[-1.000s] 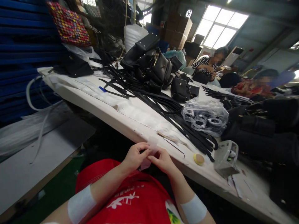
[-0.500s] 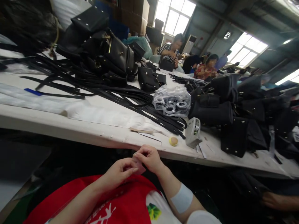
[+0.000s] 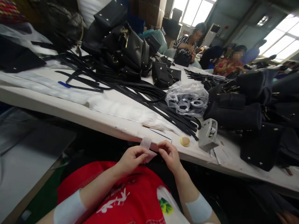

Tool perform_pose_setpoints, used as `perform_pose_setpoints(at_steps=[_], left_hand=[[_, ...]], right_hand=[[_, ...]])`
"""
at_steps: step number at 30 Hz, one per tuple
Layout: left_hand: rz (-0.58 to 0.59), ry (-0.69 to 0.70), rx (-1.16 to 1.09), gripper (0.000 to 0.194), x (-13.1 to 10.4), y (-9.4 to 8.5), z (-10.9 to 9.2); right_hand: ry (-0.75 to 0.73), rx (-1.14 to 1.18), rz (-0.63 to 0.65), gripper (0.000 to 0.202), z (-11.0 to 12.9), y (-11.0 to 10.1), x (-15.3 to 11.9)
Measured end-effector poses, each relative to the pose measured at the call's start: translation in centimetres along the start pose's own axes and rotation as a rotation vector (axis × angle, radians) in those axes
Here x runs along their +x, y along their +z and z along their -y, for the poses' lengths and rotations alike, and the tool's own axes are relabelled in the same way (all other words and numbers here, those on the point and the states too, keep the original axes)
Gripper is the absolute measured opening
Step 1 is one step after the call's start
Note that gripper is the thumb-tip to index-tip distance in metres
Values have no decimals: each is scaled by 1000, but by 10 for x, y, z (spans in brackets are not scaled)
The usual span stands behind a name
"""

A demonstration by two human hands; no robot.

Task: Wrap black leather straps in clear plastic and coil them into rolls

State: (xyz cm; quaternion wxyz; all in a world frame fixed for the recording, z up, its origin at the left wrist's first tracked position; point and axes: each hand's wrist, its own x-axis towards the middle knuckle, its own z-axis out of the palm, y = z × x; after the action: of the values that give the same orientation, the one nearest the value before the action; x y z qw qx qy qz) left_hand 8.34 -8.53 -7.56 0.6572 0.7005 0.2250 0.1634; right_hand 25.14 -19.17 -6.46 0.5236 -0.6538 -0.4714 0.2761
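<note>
- Now the left hand (image 3: 133,158) and right hand (image 3: 170,155) stand apart with a gap between them; half a second ago their fingers met around the translucent strip (image 3: 146,142).
- That seems to leave the strip steadied mainly by the left hand, whose thumb and fingers pinch it at the tabletop's (image 3: 98,119) near edge.
- The right hand's fingers curl just beside it; whether they grip anything, I cannot tell.
- Beyond stand a yellow-rimmed disc (image 3: 185,141) and a grey holder (image 3: 204,135).
</note>
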Motion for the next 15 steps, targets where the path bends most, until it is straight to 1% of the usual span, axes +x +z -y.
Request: perform_pose_setpoints(at_steps=[2,3,4,7,11,13,15], left_hand=[[-26,9,-33,26,-1,-7,0],[-32,14,-35,27,-2,-11,1],[-32,14,-30,27,-4,-14,0],[-2,25,16,25,-8,-20,-1],[122,113,117,20,-11,-24,-4],[106,140,196,29,-12,-26,-6],[34,158,253,37,-12,-29,-9]], right_hand=[[8,-26,115,21,2,4,1],[4,-48,150,18,3,7,2],[-7,-68,158,17,4,10,3],[-65,-98,117,21,7,20,7],[-157,-152,134,29,9,29,17],[-185,-176,145,31,12,32,22],[-179,-159,175,26,15,36,28]])
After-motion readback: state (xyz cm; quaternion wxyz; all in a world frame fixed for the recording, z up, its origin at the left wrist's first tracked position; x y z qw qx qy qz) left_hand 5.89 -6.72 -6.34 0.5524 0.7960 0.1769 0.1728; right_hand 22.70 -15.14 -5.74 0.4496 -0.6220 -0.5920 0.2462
